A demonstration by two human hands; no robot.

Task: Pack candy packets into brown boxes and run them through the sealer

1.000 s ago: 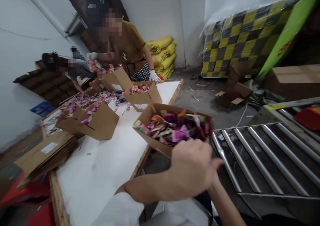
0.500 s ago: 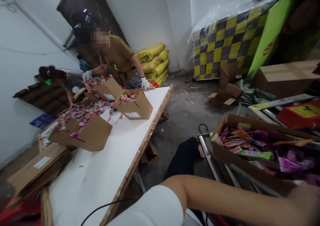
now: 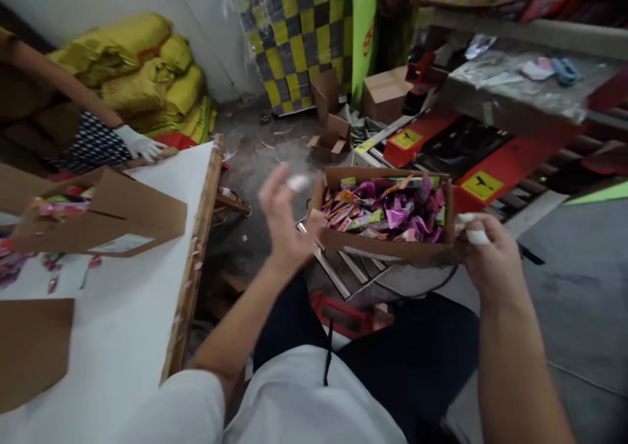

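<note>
A cardboard box (image 3: 417, 253) full of small pink, purple, orange and green packets (image 3: 387, 210) sits on a metal roller conveyor (image 3: 338, 275) in front of me. Beside its left end my left hand (image 3: 289, 225) is raised and open, fingers apart and slightly blurred, with something white wrapped on one finger. At the box's right end, my right hand (image 3: 490, 254) has its fingers curled against the cardboard edge, closed on it. One of those fingers also carries a white wrap.
On the left stands a white-topped table (image 3: 122, 326) bearing open boxes of packets (image 3: 142, 212). A co-worker's gloved hand (image 3: 140, 144) rests at its far edge. Yellow sacks (image 3: 142, 84) lie behind. A red machine (image 3: 471, 182) stands on the right, beyond the box.
My view has swung right and down, bringing the box to the middle. Both my hands now show at its two ends; before, one blurred hand was at the right edge of view.
</note>
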